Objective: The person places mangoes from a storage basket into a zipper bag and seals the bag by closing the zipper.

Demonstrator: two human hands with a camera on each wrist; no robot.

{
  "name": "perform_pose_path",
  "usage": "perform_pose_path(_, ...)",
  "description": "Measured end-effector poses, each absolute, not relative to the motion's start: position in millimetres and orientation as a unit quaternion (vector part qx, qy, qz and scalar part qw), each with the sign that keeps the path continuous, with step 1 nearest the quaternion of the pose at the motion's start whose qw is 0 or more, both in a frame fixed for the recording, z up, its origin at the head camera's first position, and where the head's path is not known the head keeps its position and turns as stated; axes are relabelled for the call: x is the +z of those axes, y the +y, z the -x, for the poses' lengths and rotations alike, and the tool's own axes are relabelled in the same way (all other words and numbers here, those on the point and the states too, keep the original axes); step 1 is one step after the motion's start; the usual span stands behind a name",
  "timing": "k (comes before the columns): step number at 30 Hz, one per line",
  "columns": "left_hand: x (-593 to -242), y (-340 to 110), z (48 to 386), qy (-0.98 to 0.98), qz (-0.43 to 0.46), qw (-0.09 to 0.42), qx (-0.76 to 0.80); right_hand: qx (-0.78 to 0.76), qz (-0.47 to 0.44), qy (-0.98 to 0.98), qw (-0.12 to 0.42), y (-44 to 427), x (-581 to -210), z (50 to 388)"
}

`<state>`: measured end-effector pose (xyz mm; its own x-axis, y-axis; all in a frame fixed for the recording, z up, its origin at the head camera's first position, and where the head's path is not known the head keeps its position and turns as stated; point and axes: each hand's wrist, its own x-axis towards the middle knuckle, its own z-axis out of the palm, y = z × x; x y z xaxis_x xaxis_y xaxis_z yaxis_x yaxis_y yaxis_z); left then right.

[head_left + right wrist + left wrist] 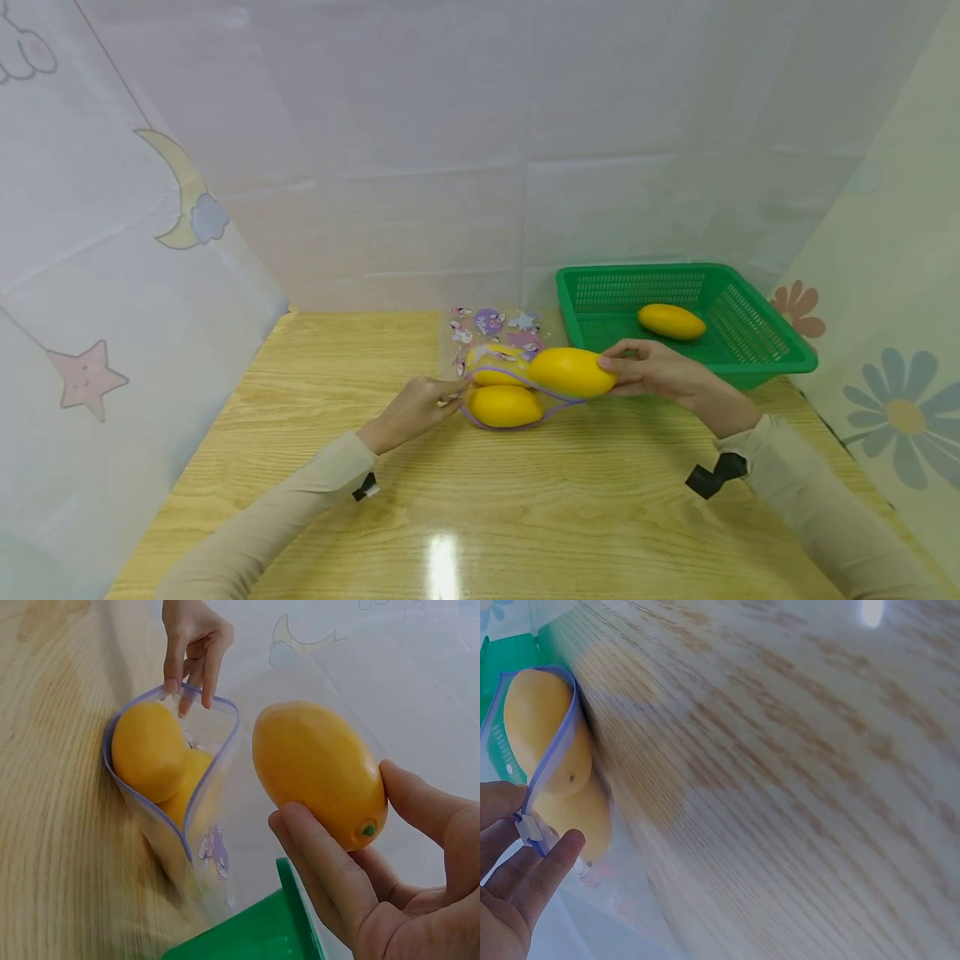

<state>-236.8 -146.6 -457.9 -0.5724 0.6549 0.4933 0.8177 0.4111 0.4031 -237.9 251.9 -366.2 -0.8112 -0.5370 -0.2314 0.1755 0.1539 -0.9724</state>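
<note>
A clear bag with a purple zip edge (184,829) and printed figures lies on the table, its mouth spread apart. Two yellow mangoes (506,406) (148,750) are inside it. My left hand (420,408) pinches the bag's edge by the white slider (529,829). In my right hand (660,375) another yellow mango (572,372) is held between thumb and fingers. From the right wrist view, this mango (321,771) hangs beside the bag's mouth, with a small green stem spot facing the palm.
Behind my right hand stands a green basket (765,368) with one yellow mango (671,322) in it, at the table's back right. Printed cloth (450,150) hangs behind the wooden table (480,500) and at both sides.
</note>
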Motion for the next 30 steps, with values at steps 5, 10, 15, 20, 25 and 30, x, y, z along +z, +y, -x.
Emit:
perform_pose_path(5, -457.4, -147.0, 235.2, -0.829, 0.446, 0.131, -0.312, -0.641, 0.134, 0.696, 0.294, 248.5, -372.1, 236.0)
perform_pose_path(10, -457.0, -146.4, 235.4, -0.830, 0.445, 0.131, -0.310, -0.642, 0.137, 0.697, 0.289, 244.9, -374.3, 232.4)
perform_pose_path(15, -456.0, -146.3, 235.1, -0.831, 0.443, 0.128, -0.310, -0.638, 0.143, 0.700, 0.288, 240.8, -376.0, 228.3)
perform_pose_path(20, -455.6, -146.2, 235.1, -0.834, 0.439, 0.124, -0.311, -0.633, 0.145, 0.703, 0.289, 235.0, -377.0, 223.9)
perform_pose_path(25, -455.7, -146.1, 235.5, -0.830, 0.445, 0.131, -0.309, -0.636, 0.143, 0.702, 0.289, 229.6, -380.2, 219.4)
perform_pose_path(30, -455.3, -146.4, 235.5, -0.828, 0.449, 0.132, -0.310, -0.639, 0.145, 0.697, 0.290, 223.1, -385.2, 215.4)
